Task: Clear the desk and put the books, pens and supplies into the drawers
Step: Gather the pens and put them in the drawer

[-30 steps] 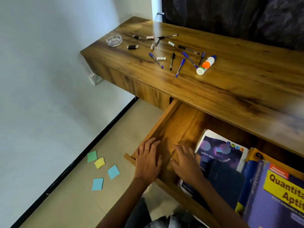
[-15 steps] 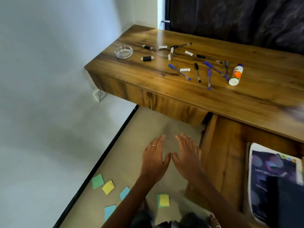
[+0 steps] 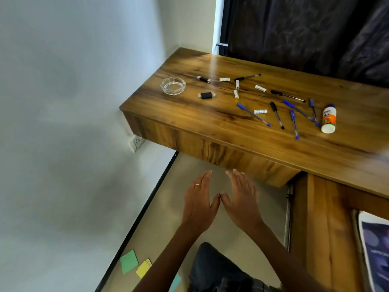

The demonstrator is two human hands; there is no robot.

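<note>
Pens (image 3: 277,114) scattered on bench (image 3: 210,127) by glue bottle (image 3: 328,119); light, stiff, likely to roll, so I'd pinch at mid-barrel. My left hand (image 3: 199,205) and right hand (image 3: 242,202) flat, fingers straight, no grip on anything, below bench edge. Open drawer (image 3: 324,218) at right holds book (image 3: 374,249).

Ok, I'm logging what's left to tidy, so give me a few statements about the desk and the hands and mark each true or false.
1. The glue bottle lies on its side on the desk. True.
2. The left hand grips a pen. False: it is open and holds nothing.
3. The glass ashtray sits near the desk's left end. True.
4. The right hand rests on the desk. False: it hangs below the desk's front edge, above the floor.
5. Sticky notes lie on the floor. True.
</note>
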